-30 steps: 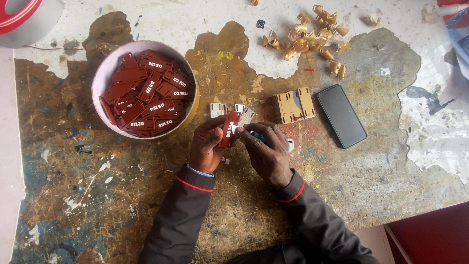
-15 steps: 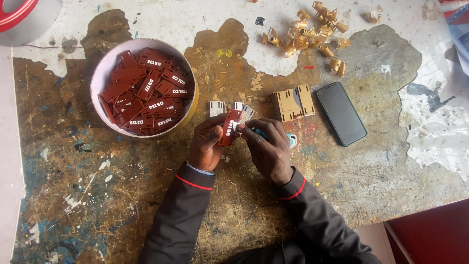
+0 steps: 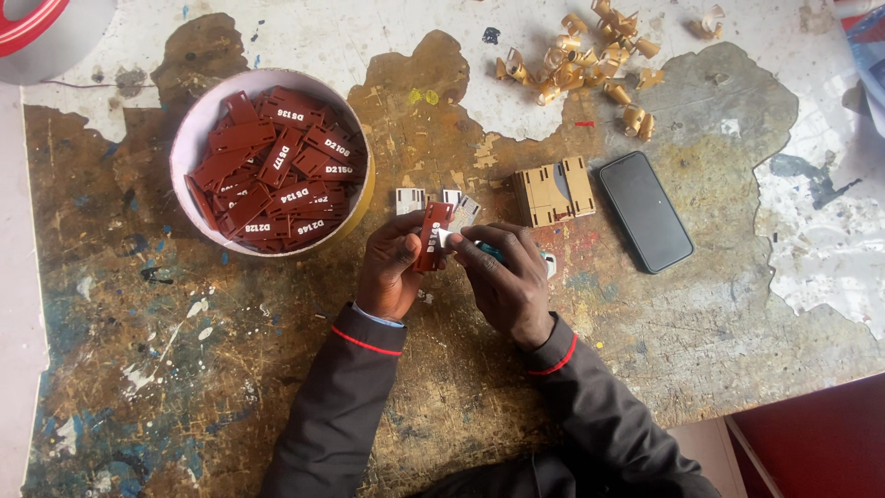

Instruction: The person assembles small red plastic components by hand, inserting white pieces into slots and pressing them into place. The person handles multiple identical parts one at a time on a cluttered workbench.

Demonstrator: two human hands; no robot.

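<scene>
Left hand (image 3: 392, 267) pinches red tag (image 3: 431, 236); right hand (image 3: 505, 277) presses its edge.

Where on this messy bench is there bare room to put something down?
Bare patches: the stained wood left of the left hand, below the bowl; the stretch right of the phone; and the white top between the bowl and the brass bits. It is crowded around both hands, by the wooden block and the white pieces.
</scene>
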